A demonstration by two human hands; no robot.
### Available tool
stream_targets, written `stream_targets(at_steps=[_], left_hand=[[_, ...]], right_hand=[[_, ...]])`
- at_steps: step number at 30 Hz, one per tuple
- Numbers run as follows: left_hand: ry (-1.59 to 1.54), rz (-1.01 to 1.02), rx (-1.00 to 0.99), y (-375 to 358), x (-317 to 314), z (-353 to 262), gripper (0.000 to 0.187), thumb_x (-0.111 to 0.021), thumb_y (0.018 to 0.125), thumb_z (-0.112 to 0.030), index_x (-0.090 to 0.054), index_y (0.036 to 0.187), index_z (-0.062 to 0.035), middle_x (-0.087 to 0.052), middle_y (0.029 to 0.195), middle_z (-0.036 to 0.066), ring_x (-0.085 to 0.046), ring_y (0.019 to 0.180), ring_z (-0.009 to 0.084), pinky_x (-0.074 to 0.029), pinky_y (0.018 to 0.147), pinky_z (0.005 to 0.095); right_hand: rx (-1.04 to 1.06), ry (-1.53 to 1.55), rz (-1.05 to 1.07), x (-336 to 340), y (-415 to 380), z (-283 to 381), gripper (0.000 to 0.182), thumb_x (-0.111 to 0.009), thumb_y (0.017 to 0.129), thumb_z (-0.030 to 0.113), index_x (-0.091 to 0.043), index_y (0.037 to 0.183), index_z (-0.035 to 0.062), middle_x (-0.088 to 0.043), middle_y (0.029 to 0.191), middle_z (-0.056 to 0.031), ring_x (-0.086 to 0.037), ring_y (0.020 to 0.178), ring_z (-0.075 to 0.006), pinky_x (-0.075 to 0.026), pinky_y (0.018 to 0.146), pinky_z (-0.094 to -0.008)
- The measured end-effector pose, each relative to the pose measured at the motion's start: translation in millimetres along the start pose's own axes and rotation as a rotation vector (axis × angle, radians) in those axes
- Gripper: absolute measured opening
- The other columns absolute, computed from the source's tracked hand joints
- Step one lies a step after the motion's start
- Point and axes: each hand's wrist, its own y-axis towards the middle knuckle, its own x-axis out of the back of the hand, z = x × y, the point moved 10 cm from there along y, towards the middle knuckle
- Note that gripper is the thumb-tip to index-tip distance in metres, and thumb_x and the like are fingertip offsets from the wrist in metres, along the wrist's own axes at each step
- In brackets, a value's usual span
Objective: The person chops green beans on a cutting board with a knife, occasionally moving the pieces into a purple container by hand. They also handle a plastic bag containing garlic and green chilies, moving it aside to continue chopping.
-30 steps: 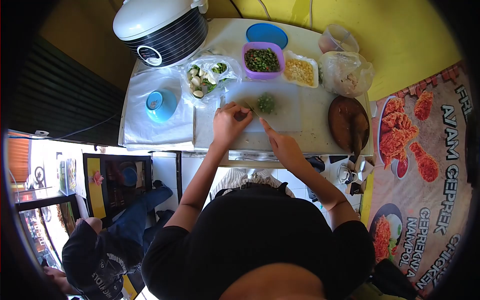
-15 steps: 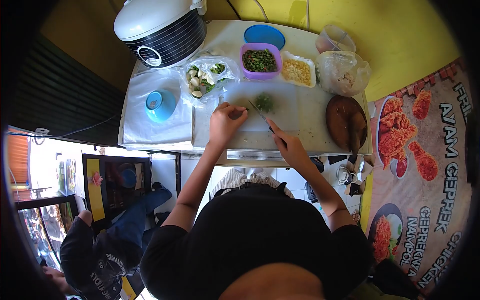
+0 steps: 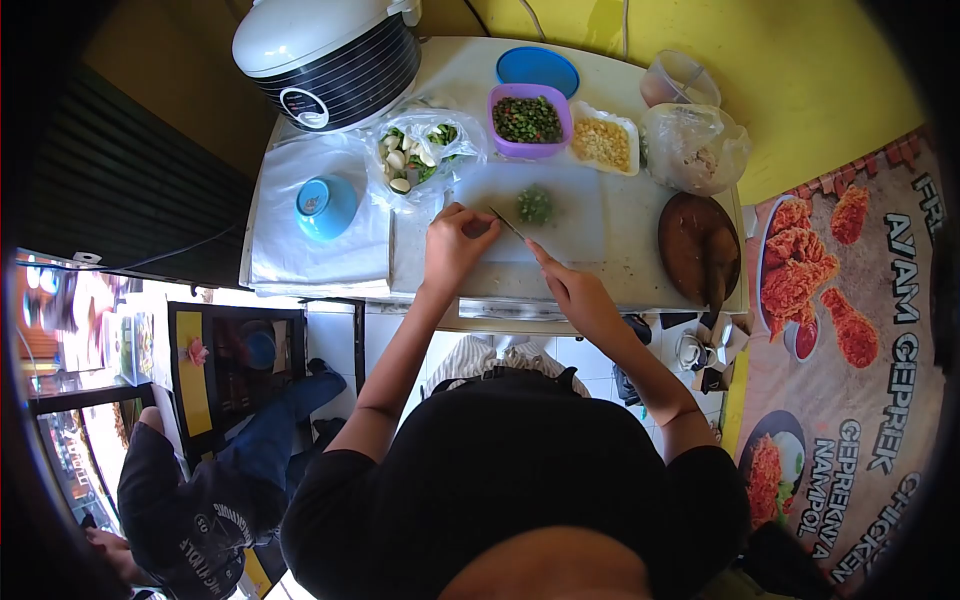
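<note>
My right hand [image 3: 568, 282] is wrapped round the handle of a knife [image 3: 508, 224], whose blade slants up and left to my left hand's fingertips. My left hand [image 3: 460, 240] is closed in a pinch at the left of a translucent white cutting board [image 3: 575, 235]; what it pinches is too small to make out. A small heap of chopped greens [image 3: 535, 204] lies on the board, just beyond the blade. Behind the board stand a purple container [image 3: 530, 150] of chopped green vegetables and a white tray [image 3: 634, 165] of chopped yellowish pieces.
A plastic bag [image 3: 405, 165] of garlic and greens sits left of the board, near an upturned blue bowl [image 3: 326, 207]. A rice cooker [image 3: 330, 75] stands at the back left. To the right are a clear bag [image 3: 697, 148] and a stone mortar [image 3: 690, 245] with pestle. Someone sits lower left.
The knife has shifted slightly left and now lies closer to my left fingertips, its blade seen more edge-on. My left hand keeps its pinch. The whole view has moved a little.
</note>
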Motion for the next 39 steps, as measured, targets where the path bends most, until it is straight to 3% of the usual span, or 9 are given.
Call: stream_targets(at_steps=[8,17,20,22,23,26,30,32,39], left_hand=[[-0.043,-0.014,0.029,-0.1,-0.4,4.5,0.013,-0.074,0.072,-0.011,-0.072,0.081,-0.0014,-0.064,0.076,0.010,-0.063,0.067,0.0192,-0.052,0.065,0.0296],[-0.017,-0.004,-0.001,2.3,4.1,1.5,0.013,-0.073,0.072,-0.013,-0.072,0.081,-0.0022,-0.064,0.078,0.011,-0.064,0.068,0.0206,-0.051,0.066,0.0304],[0.072,-0.007,-0.004,1.4,4.2,0.8,0.013,-0.073,0.073,-0.015,-0.072,0.080,-0.0037,-0.064,0.078,0.011,-0.064,0.070,0.0219,-0.051,0.068,0.0318],[0.122,0.022,-0.007,4.2,0.5,-2.4,0.015,-0.073,0.074,-0.019,-0.072,0.079,-0.0051,-0.063,0.077,0.010,-0.063,0.071,0.0226,-0.051,0.069,0.0333],[0.122,0.025,-0.007,6.5,-2.4,-3.1,0.015,-0.073,0.074,-0.019,-0.072,0.079,-0.0051,-0.063,0.077,0.010,-0.063,0.071,0.0226,-0.051,0.069,0.0333],[0.158,0.068,-0.058,13.5,-19.2,-12.4,0.017,-0.073,0.075,-0.022,-0.073,0.080,-0.0056,-0.063,0.077,0.010,-0.063,0.071,0.0226,-0.050,0.068,0.0339],[0.118,0.101,-0.086,14.2,-30.8,-16.3,0.016,-0.072,0.078,-0.021,-0.073,0.084,-0.0072,-0.063,0.079,0.009,-0.062,0.070,0.0219,-0.050,0.067,0.0342],[0.112,0.093,-0.097,11.2,-22.9,-16.6,0.015,-0.071,0.079,-0.021,-0.073,0.087,-0.0080,-0.063,0.081,0.009,-0.061,0.070,0.0216,-0.050,0.066,0.0341],[0.206,-0.045,-0.172,31.0,70.9,-16.4,0.017,-0.070,0.081,-0.018,-0.072,0.096,-0.0098,-0.064,0.083,0.009,-0.060,0.069,0.0216,-0.049,0.062,0.0326]], right_hand=[[-0.028,-0.314,0.044,-18.2,7.6,-0.8,0.067,-0.050,0.090,0.010,-0.022,0.148,0.0273,-0.056,0.058,-0.0166,-0.058,0.050,-0.0314,-0.046,0.048,-0.0421],[-0.004,0.039,-0.044,-4.8,-12.5,-0.9,0.054,-0.047,0.093,0.011,-0.033,0.144,0.0232,-0.056,0.062,-0.0207,-0.059,0.055,-0.0360,-0.045,0.056,-0.0434],[-0.012,0.178,-0.058,1.3,-10.5,-7.8,0.050,-0.047,0.095,0.013,-0.036,0.143,0.0232,-0.052,0.063,-0.0226,-0.054,0.052,-0.0332,-0.044,0.056,-0.0389],[-0.041,0.250,-0.096,9.8,-4.3,-12.7,0.049,-0.048,0.096,0.014,-0.037,0.143,0.0230,-0.043,0.061,-0.0168,-0.043,0.049,-0.0218,-0.041,0.055,-0.0318],[-0.043,0.251,-0.097,14.2,-2.6,-11.4,0.049,-0.048,0.096,0.014,-0.037,0.143,0.0230,-0.043,0.061,-0.0168,-0.043,0.049,-0.0218,-0.041,0.055,-0.0318],[-0.089,0.327,-0.166,31.9,-0.5,-16.4,0.047,-0.050,0.097,0.016,-0.039,0.143,0.0200,-0.032,0.064,0.0031,-0.030,0.059,-0.0067,-0.031,0.054,-0.0209],[-0.107,0.340,-0.174,39.8,-2.0,-23.8,0.047,-0.050,0.097,0.015,-0.039,0.143,0.0203,-0.032,0.064,0.0026,-0.030,0.058,-0.0067,-0.032,0.054,-0.0208],[-0.091,0.374,-0.165,34.8,-1.8,-24.5,0.048,-0.050,0.096,0.015,-0.038,0.142,0.0229,-0.029,0.065,-0.0030,-0.030,0.058,-0.0096,-0.034,0.055,-0.0235],[-0.083,0.279,0.074,8.0,4.4,0.8,0.046,-0.049,0.097,0.017,-0.040,0.142,0.0226,-0.029,0.065,-0.0040,-0.031,0.058,-0.0115,-0.036,0.057,-0.0248]])
